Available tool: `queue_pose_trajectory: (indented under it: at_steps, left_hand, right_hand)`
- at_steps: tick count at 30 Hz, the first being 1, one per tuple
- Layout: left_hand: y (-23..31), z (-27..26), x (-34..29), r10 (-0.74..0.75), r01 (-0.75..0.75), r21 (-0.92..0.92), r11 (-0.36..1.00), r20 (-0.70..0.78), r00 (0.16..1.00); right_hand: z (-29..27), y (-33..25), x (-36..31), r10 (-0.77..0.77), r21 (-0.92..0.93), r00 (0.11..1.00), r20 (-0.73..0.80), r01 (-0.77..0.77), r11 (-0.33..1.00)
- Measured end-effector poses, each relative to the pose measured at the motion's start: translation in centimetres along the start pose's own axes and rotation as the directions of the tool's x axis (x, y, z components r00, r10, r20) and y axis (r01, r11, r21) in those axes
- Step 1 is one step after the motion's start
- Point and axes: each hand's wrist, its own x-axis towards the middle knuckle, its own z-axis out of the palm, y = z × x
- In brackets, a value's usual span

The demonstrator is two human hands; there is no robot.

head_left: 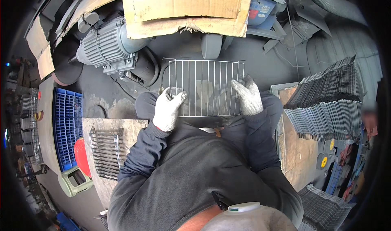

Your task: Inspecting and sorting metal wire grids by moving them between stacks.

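Observation:
A rectangular wire rack (207,88) of thin parallel bars, silvery and framed by a thicker wire, is held in front of me above my lap. My left hand (167,110), in a whitish glove with sooty fingertips, grips its left edge with the thumb over the bars. On the opposite edge, my right hand (249,96) in a matching glove has its thumb over the bars. Its other fingers are partly hidden, and the index finger points up beside the frame.
A tall stack of dark wire racks (326,98) rests on a board to my right. More racks (106,153) lie on a board at left, by a blue plastic crate (68,127) and a green stool (73,183). Ahead are a grey motor (106,45) and cardboard (185,6).

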Motion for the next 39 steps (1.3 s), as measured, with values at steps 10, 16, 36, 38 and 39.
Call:
queue_pose_trajectory:
  at_steps: [10,16,36,38,39]
  left_hand:
    - [-0.3,-1.7,1.7,-0.208,0.244,-0.254,0.936,0.161,0.965]
    - [0.6,-2.1,5.4,-0.394,0.423,-0.345,0.838,0.154,0.906]
    - [2.9,-3.4,9.0,-0.618,0.62,-0.416,0.665,0.16,0.77]
    - [2.4,-2.2,9.3,-0.57,0.61,-0.372,0.7,0.223,0.791]
    - [1.8,-1.4,9.9,-0.528,0.606,-0.31,0.733,0.302,0.794]
  right_hand:
    - [-2.4,0.2,2.5,0.285,-0.446,0.924,0.256,-0.149,0.883]
    - [-5.1,4.8,6.4,0.189,-0.474,0.9,0.392,0.022,0.88]
    - [-2.6,2.8,8.3,0.365,-0.21,0.911,0.193,-0.325,0.922]
    - [-5.3,2.8,8.6,0.102,-0.513,0.931,0.349,0.099,0.853]
    - [-7.0,2.7,8.7,-0.1,-0.66,0.832,0.546,0.501,0.56]
